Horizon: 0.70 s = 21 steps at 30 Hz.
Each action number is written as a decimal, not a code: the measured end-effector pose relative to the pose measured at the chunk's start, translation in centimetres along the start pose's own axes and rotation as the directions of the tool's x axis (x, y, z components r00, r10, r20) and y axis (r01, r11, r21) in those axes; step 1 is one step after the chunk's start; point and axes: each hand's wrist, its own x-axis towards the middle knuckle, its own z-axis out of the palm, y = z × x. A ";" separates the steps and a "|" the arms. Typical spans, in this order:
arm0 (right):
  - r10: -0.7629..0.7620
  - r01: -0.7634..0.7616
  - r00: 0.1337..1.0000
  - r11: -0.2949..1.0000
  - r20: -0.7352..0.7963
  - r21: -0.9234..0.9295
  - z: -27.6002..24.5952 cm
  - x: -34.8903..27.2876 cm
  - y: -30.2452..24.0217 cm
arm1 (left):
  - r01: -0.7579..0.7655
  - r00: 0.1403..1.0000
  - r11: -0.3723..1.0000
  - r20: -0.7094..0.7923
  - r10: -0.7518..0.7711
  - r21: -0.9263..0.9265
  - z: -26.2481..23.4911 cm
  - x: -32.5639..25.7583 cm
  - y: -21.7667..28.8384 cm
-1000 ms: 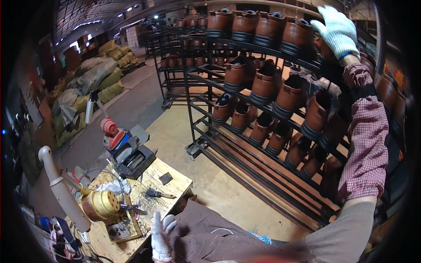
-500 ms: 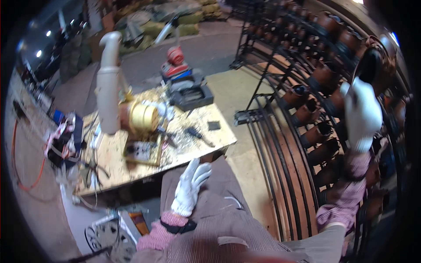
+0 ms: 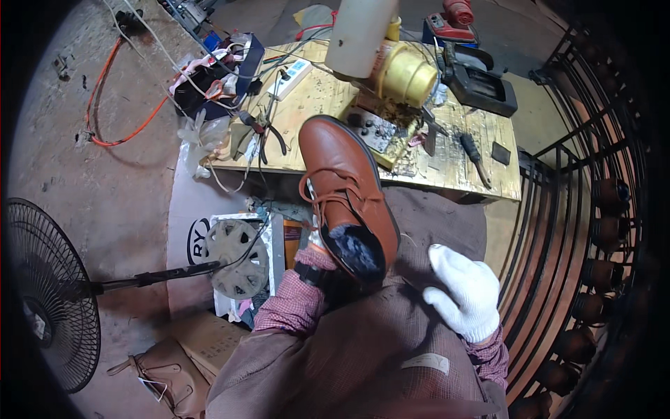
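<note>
A brown leather lace-up shoe [image 3: 343, 171] with a dark furry lining is held up over my lap, toe pointing toward the workbench. My left hand [image 3: 316, 239], in a white glove, grips it from its left side and underneath; most of the fingers are hidden behind the shoe. To the right of the shoe, above my thigh, my right hand [image 3: 466, 293] wears a white knit glove. Its thumb stands apart from the fingers and nothing is in it.
Ahead, the wooden workbench [image 3: 499, 178] carries a machine with a yellow stepped wheel [image 3: 410, 73], a screwdriver [image 3: 476, 160] and pliers [image 3: 269, 133]. A black metal rack [image 3: 558, 230] with shoes lines the right. At left stand a fan [image 3: 49, 300] and a brown bag [image 3: 171, 380].
My right hand has come back from the shoe rack at right to my lap. The left hand, empty on my lap before, now holds the shoe. The view has swung left and down.
</note>
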 end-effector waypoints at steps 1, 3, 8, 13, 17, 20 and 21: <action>0.016 -0.013 0.999 0.997 0.043 -0.072 -0.2 0.5 0.1 | -0.121 0.950 0.965 -0.255 0.181 0.233 1.6 0.6 0.7; 0.004 0.002 0.998 0.993 0.055 -0.115 -0.3 0.6 -0.3 | -0.203 0.942 0.974 -0.253 0.221 0.095 -7.8 0.7 6.9; 0.171 -0.167 0.985 0.964 0.004 -0.209 0.0 -2.9 0.6 | -0.188 0.977 0.979 -0.088 0.194 0.080 -5.5 5.2 9.7; 0.278 -0.273 0.961 0.944 0.002 -0.185 0.8 -5.0 1.3 | -0.235 0.968 0.971 0.104 0.229 0.052 -1.6 6.3 10.2; 0.285 -0.271 0.958 0.937 0.035 -0.221 1.0 -4.6 1.4 | -0.385 0.907 0.908 -0.112 0.406 0.167 -2.8 4.1 10.0; 0.288 -0.275 0.957 0.940 0.040 -0.205 1.2 -4.3 1.9 | -0.419 0.879 0.787 -0.016 0.477 0.453 -1.5 1.4 8.7; 0.289 -0.283 0.957 0.947 0.024 -0.153 1.4 -4.2 2.0 | -0.416 0.878 0.790 -0.025 0.477 0.451 -0.3 1.2 7.9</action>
